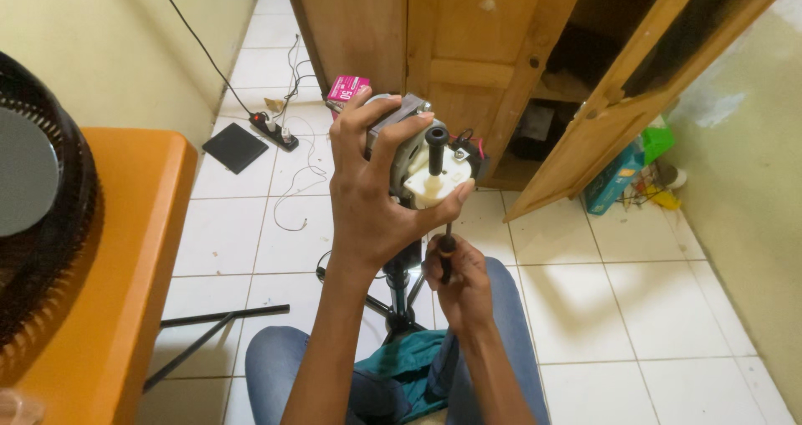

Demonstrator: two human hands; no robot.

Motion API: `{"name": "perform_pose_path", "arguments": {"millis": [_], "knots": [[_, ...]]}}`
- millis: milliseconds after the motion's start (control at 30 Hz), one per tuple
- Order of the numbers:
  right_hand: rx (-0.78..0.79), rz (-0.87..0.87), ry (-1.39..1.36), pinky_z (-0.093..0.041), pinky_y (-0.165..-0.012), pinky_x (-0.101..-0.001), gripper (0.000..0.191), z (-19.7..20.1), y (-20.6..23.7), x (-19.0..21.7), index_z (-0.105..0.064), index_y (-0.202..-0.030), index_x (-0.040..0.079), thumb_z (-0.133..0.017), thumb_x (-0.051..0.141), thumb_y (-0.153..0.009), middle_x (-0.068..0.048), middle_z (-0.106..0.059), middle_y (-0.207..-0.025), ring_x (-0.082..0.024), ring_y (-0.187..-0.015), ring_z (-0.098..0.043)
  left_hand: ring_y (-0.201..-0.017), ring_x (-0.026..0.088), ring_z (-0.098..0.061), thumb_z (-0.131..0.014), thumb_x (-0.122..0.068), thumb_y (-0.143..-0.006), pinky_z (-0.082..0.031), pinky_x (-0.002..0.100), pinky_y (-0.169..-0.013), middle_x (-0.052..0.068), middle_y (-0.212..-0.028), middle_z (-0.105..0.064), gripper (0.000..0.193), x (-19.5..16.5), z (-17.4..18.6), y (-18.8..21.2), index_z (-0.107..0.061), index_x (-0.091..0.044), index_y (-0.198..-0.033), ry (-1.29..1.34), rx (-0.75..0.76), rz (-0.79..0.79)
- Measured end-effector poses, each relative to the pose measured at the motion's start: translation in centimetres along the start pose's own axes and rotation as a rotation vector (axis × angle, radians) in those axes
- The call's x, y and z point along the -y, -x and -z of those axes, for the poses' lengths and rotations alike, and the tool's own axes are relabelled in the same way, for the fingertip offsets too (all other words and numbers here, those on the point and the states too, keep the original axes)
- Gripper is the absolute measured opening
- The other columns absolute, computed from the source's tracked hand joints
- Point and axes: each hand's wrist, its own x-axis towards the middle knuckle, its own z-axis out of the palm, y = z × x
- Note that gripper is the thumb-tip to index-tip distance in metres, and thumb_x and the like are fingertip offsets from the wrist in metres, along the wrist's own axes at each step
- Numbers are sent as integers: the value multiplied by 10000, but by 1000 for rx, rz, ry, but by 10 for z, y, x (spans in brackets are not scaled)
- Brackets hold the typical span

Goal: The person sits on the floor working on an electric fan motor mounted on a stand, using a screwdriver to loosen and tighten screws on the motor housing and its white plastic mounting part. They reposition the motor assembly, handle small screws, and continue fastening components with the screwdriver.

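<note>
Left hand [372, 199] clamped around grey-and-white metal-and-plastic fan motor [422, 162], black shaft up; right hand [459, 279] fisted on black-handled screwdriver [447, 249] just below it.

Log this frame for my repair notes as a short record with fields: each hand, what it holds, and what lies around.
left hand: wrapped around a small electric motor with a black shaft and white housing, held up at chest height
right hand: below it, grip closed on a screwdriver pointing up at the motor's underside
lap: teal cloth over blue jeans
left side: orange table bearing a black fan grille
floor: white tiles, power strip, pink box, black flat pad
behind: wooden cabinet, one door open
</note>
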Motion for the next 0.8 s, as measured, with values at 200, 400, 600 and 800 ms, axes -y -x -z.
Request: {"name": "perform_pose_path", "arguments": {"millis": [200, 400, 600, 800], "knots": [[12, 111, 197, -370, -705, -263, 471, -4, -5, 7, -638, -1159, 8, -641, 444, -980, -28, -544, -819, -116, -762, -472, -1473, 383, -429, -937, -395, -752, -455, 516, -1204, 82, -1450, -496, 673, 2, -1, -2, -610, -203, -1308, -12, -2, -20], [42, 161, 213, -392, -799, -282, 322, -5, -3, -4, -574, -1052, 41, -799, 244, -943, -12, -521, -925, -127, -851, -473, -1474, 389, -421, -937, -396, -749, -461, 506, -1192, 86, -1449, -494, 671, 2, 1, -1, -611, -203, -1303, 1, 16, -9], [-45, 2, 96, -339, -604, -260, 479, -3, 1, -3, -665, -1011, -76, -725, 397, -963, -37, -502, -734, -134, -673, -451, -1471, 384, -425, -933, -392, -749, -463, 504, -1191, 89, -1444, -490, 672, 3, 2, -2, -612, -204, -1307, 5, 9, -6], [-5, 118, 251, -347, -660, -256, 427, -12, 1, -1, -597, -1092, 44, -753, 384, -885, 16, -515, -872, -116, -741, -453, -1474, 382, -431, -936, -382, -743, -469, 499, -1194, 85, -1449, -495, 668, 3, 0, -1, -615, -203, -1301, 11, 7, -2]]}}
